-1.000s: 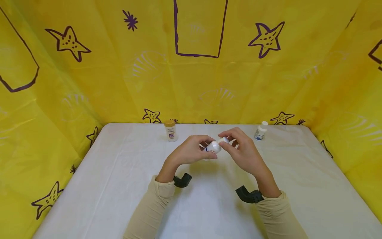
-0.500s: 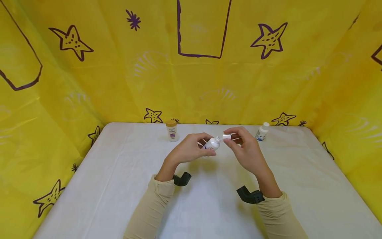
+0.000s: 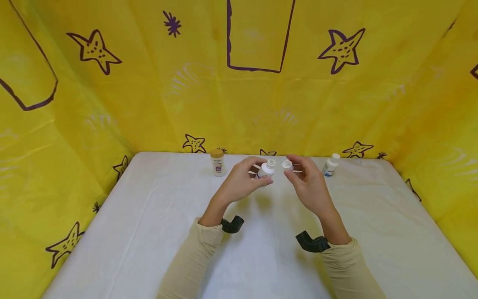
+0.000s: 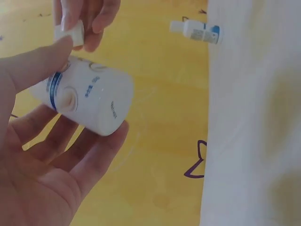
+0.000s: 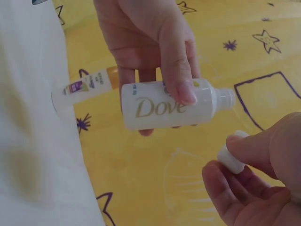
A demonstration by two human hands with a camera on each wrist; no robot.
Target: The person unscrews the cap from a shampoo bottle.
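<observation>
A small white Dove bottle with a bare threaded neck is gripped by my left hand, thumb on one side and fingers on the other. In the left wrist view its base and a blue band on the bottle show. My right hand pinches the white screw cap between thumb and fingers, its hollow underside facing up. Bottle and cap are apart, side by side above the table. The right wrist view shows the cap just below the bottle's mouth.
At the back of the white-covered table stands a bottle with a golden lid, left of my hands. A white bottle with a blue label stands behind my right hand. Yellow patterned cloth rises at the back and both sides.
The cap has come off the bottle's neck and moved right with my right hand. The bottle has tilted more upright, its open mouth now showing. The cap has turned hollow side up.
</observation>
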